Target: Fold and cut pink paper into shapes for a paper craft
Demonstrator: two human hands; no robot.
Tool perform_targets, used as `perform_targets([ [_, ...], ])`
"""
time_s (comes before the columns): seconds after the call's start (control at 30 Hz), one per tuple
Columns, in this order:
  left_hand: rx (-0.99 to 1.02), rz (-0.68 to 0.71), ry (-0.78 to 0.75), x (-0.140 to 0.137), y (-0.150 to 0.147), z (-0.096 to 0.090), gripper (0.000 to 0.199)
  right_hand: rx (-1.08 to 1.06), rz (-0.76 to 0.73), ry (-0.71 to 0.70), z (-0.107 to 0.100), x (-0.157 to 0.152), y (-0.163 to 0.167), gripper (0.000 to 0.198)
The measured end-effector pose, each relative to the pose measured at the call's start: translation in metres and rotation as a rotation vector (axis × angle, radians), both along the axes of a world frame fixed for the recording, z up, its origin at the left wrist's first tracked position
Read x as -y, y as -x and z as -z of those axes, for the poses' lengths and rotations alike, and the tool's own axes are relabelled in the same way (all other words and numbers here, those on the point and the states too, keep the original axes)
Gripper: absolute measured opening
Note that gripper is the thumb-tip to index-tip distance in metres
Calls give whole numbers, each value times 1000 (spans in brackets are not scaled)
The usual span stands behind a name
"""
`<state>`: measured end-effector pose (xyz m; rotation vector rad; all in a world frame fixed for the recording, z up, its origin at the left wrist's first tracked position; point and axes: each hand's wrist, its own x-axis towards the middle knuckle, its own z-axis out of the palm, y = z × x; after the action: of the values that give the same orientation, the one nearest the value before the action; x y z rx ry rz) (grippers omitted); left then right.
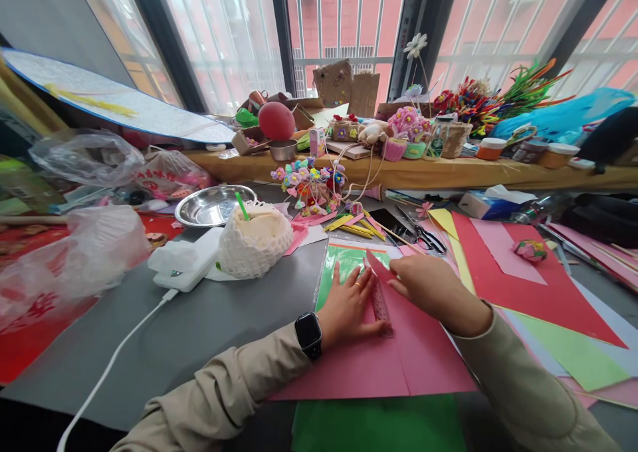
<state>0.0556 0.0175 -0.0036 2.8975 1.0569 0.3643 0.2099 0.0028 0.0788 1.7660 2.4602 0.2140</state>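
Observation:
My left hand (345, 304) lies with its fingers spread, pressing a clear pinkish ruler (381, 307) against a large pink paper sheet (431, 362). The ruler runs away from me across the sheet. At its right side, my right hand (429, 284) is closed on the raised edge of the pink paper, which stands up between the hands near the ruler's far end. A crease or cut line runs down the sheet towards me. Under the pink paper shows a green sheet in a clear sleeve (333, 266). My right fingertips are partly hidden.
Scissors (429, 238) and yellow paper strips (356, 226) lie beyond my hands. On the right are red paper (538, 286) and a folded paper flower (529, 250). On the left stand a coconut in white netting (256, 242), a metal plate (202, 206) and a cabled white power bank (192, 269).

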Motion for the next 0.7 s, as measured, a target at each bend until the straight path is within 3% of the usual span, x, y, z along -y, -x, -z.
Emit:
perform_targets([
  [0.13, 4, -1, -6, 0, -1, 1, 76, 62, 94, 69, -4, 2, -12, 16],
  [0.3, 13, -6, 13, -1, -1, 1, 77, 88, -36, 96, -4, 9, 4, 21],
  [0.47, 33, 9, -6, 1, 1, -1, 72, 54, -60, 117, -9, 18, 20, 20],
  [0.7, -6, -18, -10, -1, 0, 3, 77, 96, 72, 155, -15, 20, -4, 16],
])
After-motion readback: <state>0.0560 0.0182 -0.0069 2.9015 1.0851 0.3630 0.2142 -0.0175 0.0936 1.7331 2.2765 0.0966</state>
